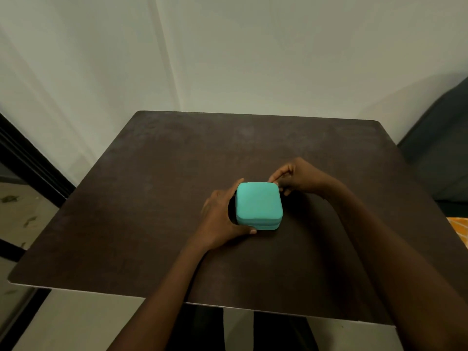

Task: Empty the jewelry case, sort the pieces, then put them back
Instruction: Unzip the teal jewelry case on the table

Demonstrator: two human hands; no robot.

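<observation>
A small teal jewelry case (258, 205) with rounded corners sits closed in the middle of the dark brown table (152, 198). My left hand (222, 219) wraps its left side, thumb at the front corner and fingers along the far left edge. My right hand (296, 179) is at the case's far right corner, with fingertips pinched together at the seam; what they pinch is too small to tell. No jewelry pieces are visible.
The table stands against a pale wall. A dark upholstered seat (440, 153) is at the right, with a bit of orange patterned cloth (459, 229) below it. A dark frame (30, 168) and floor lie to the left.
</observation>
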